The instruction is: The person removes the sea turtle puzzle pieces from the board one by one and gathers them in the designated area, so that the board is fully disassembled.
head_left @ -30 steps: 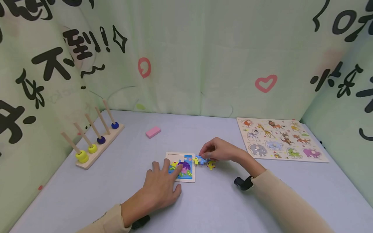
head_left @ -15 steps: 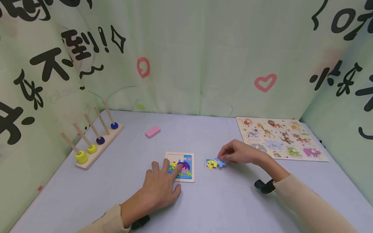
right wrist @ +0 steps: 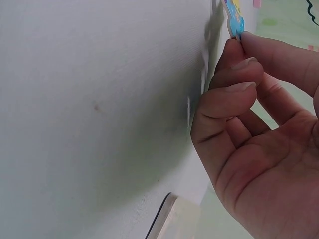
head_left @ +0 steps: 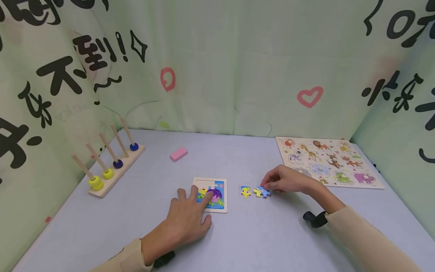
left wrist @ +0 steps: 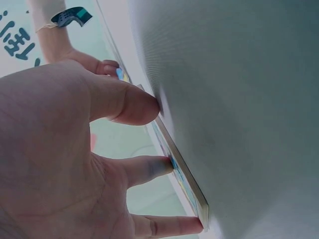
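Observation:
My left hand (head_left: 185,217) rests with spread, fairly straight fingers on a small wooden-framed jigsaw (head_left: 225,207), partly covering its colourful picture. In the left wrist view, fingertips touch the frame's edge (left wrist: 192,181). To the right, my right hand (head_left: 287,179) pinches a blue and yellow jigsaw piece (head_left: 262,192) between thumb and finger, close above the table; the right wrist view shows the piece's blue end (right wrist: 236,22) between the tips. Just left of it, apart, lies another jigsaw piece (head_left: 245,191) with a yellow animal figure.
A wooden peg stand (head_left: 117,172) with yellow and blue beads stands at the left. A pink block (head_left: 178,154) lies near the back. At the back right is a large animal puzzle board (head_left: 327,162), close behind my right hand. Printed curtains (head_left: 217,68) enclose the table.
My right hand has moved right with the blue and yellow jigsaw piece, away from the frame. The other piece now lies separated from it. My left hand has stayed in place.

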The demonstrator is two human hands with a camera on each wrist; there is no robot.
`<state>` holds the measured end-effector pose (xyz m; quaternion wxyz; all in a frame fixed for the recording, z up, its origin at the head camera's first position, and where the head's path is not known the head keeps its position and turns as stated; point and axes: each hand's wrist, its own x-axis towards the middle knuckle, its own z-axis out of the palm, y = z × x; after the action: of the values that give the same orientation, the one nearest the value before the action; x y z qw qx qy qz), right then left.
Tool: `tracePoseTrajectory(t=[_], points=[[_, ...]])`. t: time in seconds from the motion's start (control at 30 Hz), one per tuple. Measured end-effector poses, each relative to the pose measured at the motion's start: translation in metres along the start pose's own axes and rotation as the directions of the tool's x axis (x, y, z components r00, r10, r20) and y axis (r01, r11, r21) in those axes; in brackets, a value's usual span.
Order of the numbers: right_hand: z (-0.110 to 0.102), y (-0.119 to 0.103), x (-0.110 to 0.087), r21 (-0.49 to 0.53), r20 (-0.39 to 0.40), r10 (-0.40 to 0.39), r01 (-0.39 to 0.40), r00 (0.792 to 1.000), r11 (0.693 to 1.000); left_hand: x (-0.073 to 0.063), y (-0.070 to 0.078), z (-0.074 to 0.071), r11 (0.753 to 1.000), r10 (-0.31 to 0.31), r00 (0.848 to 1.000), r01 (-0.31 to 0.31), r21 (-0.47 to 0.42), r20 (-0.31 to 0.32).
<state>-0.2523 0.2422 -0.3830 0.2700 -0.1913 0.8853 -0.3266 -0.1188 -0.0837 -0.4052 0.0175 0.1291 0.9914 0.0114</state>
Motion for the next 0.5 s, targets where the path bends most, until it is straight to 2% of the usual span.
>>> tracePoseTrajectory(t=[0.5], points=[[0.0018,0.0027,0.0023,0.009,0.007,0.006,-0.006,1.0,1.0,-0.0003,0.0005,-0.0003,1.0,-0.001,1.0,0.001,0.001,0.001]])
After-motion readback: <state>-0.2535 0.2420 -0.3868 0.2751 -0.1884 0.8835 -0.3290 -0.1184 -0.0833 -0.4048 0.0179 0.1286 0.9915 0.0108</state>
